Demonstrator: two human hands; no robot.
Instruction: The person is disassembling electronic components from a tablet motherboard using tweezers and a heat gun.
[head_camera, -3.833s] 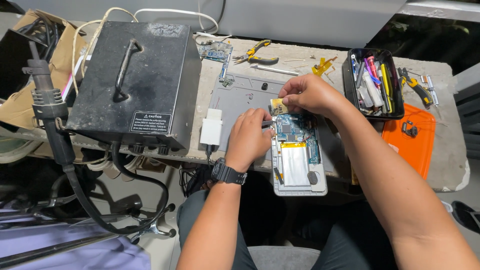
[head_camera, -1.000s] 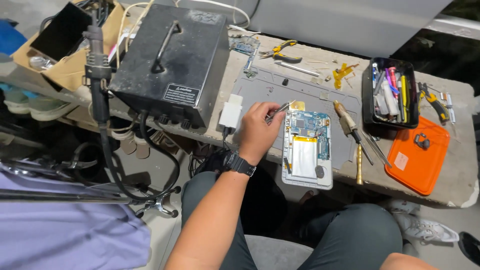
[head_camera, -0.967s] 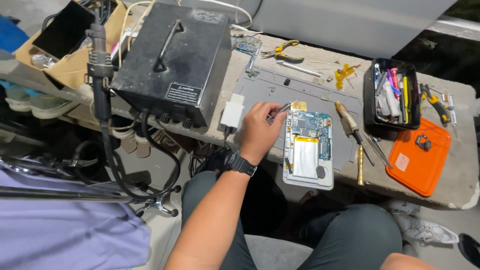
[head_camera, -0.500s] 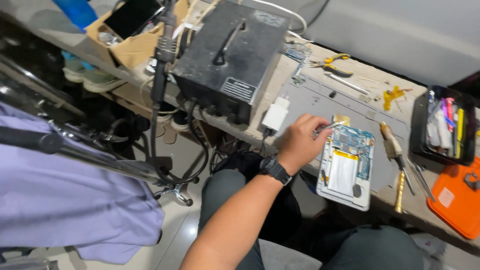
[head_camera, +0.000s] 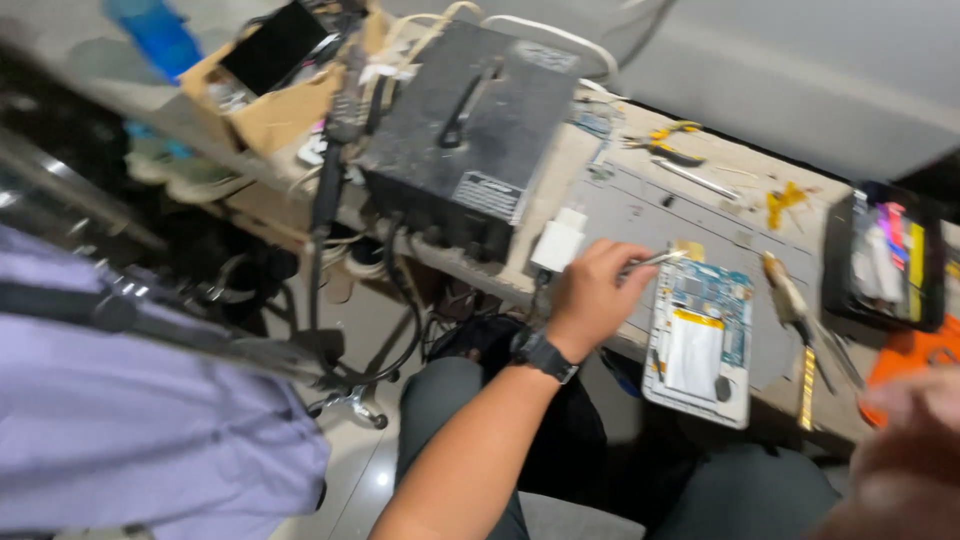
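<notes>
The left hand (head_camera: 592, 295) pinches thin metal tweezers (head_camera: 655, 261) above the opened tablet (head_camera: 700, 340); the blurred right hand (head_camera: 890, 455) hangs near-right, grip unclear.

Dim even light, strong motion blur throughout, soft shadows, no glare

Right hand (head_camera: 900, 450) — blurred, cut off at the corner; its grip unreadable.

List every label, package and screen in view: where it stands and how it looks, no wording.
Label: front edge of the black metal box, white rectangle.
Dark screen: black slab in the cardboard box, top left.
Opened tablet: beside the left hand, white frame, blue board.
</notes>
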